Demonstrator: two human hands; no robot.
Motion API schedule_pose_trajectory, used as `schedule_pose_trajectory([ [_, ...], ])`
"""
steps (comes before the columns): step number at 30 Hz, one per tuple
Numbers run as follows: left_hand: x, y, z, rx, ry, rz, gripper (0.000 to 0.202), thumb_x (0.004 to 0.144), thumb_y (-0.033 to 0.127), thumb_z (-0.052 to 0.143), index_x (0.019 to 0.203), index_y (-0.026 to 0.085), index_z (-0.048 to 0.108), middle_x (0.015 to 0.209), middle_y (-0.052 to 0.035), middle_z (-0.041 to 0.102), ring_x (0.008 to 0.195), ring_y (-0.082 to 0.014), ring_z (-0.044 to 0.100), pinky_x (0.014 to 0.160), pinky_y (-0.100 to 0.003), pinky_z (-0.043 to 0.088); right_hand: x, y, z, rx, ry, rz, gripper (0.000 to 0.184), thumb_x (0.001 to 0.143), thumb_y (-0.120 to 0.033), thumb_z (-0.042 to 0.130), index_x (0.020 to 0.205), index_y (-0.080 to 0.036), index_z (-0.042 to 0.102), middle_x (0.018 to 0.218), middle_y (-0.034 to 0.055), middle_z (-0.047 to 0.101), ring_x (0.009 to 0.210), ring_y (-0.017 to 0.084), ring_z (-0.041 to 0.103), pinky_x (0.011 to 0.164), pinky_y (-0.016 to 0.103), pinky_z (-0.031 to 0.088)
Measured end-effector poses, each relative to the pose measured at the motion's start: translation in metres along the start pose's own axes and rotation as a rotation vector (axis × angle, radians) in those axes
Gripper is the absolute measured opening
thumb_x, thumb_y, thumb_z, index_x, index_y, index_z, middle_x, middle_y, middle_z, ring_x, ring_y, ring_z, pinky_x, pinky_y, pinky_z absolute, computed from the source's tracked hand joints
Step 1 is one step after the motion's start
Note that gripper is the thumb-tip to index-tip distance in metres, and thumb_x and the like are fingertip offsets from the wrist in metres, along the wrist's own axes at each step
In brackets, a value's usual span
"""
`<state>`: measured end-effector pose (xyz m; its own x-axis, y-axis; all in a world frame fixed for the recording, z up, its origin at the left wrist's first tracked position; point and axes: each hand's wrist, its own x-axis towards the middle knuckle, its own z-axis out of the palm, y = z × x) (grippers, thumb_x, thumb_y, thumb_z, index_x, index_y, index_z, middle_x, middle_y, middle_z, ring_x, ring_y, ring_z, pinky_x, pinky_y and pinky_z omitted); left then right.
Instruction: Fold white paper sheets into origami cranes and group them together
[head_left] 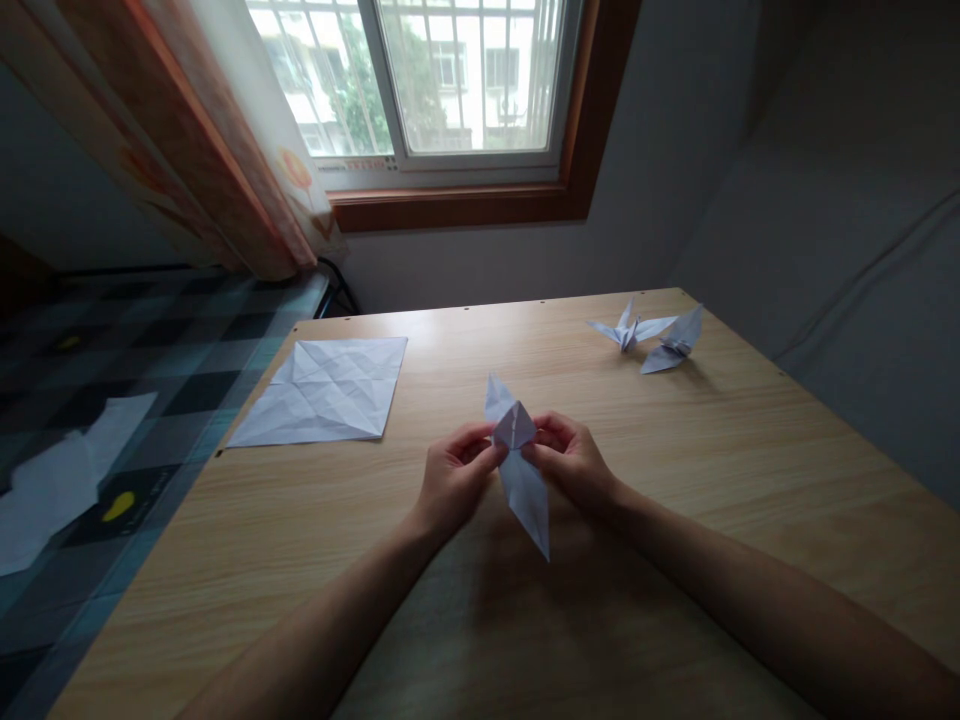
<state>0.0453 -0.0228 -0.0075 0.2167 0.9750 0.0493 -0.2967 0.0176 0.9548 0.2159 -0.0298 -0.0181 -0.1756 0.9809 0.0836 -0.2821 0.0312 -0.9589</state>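
Note:
A half-folded white paper figure (521, 470), long and pointed at both ends, is held just above the wooden table (675, 480) near its middle. My left hand (454, 475) pinches its left side with thumb and fingers closed. My right hand (570, 460) pinches the right side the same way. One point of the paper hangs down toward me, another sticks up and away.
A creased, unfolded white square sheet (324, 392) lies at the table's left. Two finished paper cranes (628, 328) (675, 342) stand at the far right. Left of the table is a checked bedcover (150, 370) with loose white paper (60, 480). A window and curtain are behind.

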Motion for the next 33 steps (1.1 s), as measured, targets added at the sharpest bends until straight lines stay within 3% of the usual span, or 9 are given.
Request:
schedule_pose_trajectory([
  [5,0.0,0.001,0.003,0.037,0.075,0.011,0.019,0.063,0.021,0.08,0.076,0.014,0.068,0.073,-0.0017,0.07,0.07,-0.0131,0.064,0.069,-0.024,0.05,0.001,0.004,0.003,-0.031,0.11,-0.023,0.025,0.069,-0.035,0.079,0.074,-0.019,0.06,0.07,-0.0012,0.064,0.065,0.014,0.061,0.065,0.028,0.05],
  [12,-0.001,-0.002,0.004,0.076,0.139,0.08,0.026,0.064,0.022,0.079,0.068,0.016,0.054,0.066,0.0037,0.06,0.062,-0.0088,0.056,0.06,-0.019,0.045,0.002,0.008,0.006,-0.041,0.159,-0.062,0.034,0.067,-0.033,0.08,0.083,-0.021,0.052,0.071,-0.0029,0.06,0.067,0.013,0.061,0.061,0.025,0.05],
  [15,-0.002,-0.006,0.003,0.173,0.122,0.089,0.018,0.069,0.024,0.076,0.076,0.016,0.062,0.07,0.0012,0.063,0.065,-0.0109,0.058,0.062,-0.021,0.046,0.0,0.008,0.007,-0.055,0.194,-0.072,0.035,0.069,-0.032,0.079,0.09,-0.021,0.052,0.068,-0.0045,0.059,0.062,0.012,0.06,0.058,0.024,0.049],
  [18,-0.003,-0.009,0.001,0.254,0.098,0.048,0.023,0.072,0.029,0.075,0.089,0.016,0.066,0.076,-0.0017,0.066,0.064,-0.0129,0.059,0.059,-0.023,0.046,-0.003,0.007,0.009,-0.117,0.226,-0.122,0.034,0.072,-0.032,0.077,0.095,-0.022,0.055,0.069,-0.0039,0.059,0.062,0.013,0.06,0.059,0.026,0.05],
  [21,-0.004,-0.007,0.001,0.268,0.016,0.05,0.025,0.076,0.034,0.073,0.09,0.014,0.067,0.083,-0.0055,0.069,0.071,-0.0164,0.063,0.064,-0.026,0.049,-0.006,0.002,0.01,-0.293,0.167,-0.214,0.024,0.078,-0.032,0.072,0.097,-0.021,0.062,0.081,0.0015,0.064,0.07,0.015,0.06,0.065,0.028,0.05],
  [24,-0.004,-0.002,0.001,0.235,-0.049,0.08,0.027,0.077,0.037,0.071,0.089,0.014,0.065,0.083,-0.0058,0.068,0.074,-0.0174,0.063,0.066,-0.027,0.049,-0.01,-0.003,0.011,-0.482,0.028,-0.364,0.023,0.084,-0.03,0.067,0.105,-0.021,0.067,0.096,0.0057,0.064,0.077,0.016,0.059,0.067,0.03,0.051],
  [27,-0.005,0.001,0.002,0.2,-0.039,0.081,0.031,0.075,0.038,0.074,0.09,0.014,0.062,0.08,-0.0038,0.067,0.069,-0.0148,0.06,0.062,-0.024,0.046,-0.013,-0.007,0.012,-0.571,-0.085,-0.522,0.034,0.086,-0.028,0.063,0.12,-0.023,0.063,0.109,0.009,0.061,0.092,0.02,0.06,0.078,0.034,0.053],
  [30,-0.004,0.001,0.001,0.113,-0.025,0.041,0.033,0.075,0.04,0.073,0.09,0.013,0.061,0.081,-0.0036,0.067,0.07,-0.015,0.06,0.063,-0.025,0.047,-0.016,-0.007,0.014,-0.669,-0.177,-0.623,0.032,0.089,-0.024,0.058,0.12,-0.022,0.063,0.114,0.0108,0.06,0.106,0.024,0.058,0.089,0.04,0.051],
  [33,-0.002,-0.002,-0.002,0.051,0.011,0.007,0.03,0.076,0.041,0.071,0.082,0.013,0.062,0.074,-0.0016,0.065,0.067,-0.0136,0.058,0.062,-0.024,0.045,-0.016,-0.005,0.015,-0.755,-0.184,-0.718,0.031,0.09,-0.015,0.051,0.116,-0.023,0.065,0.11,0.0092,0.063,0.102,0.022,0.059,0.088,0.04,0.052],
])
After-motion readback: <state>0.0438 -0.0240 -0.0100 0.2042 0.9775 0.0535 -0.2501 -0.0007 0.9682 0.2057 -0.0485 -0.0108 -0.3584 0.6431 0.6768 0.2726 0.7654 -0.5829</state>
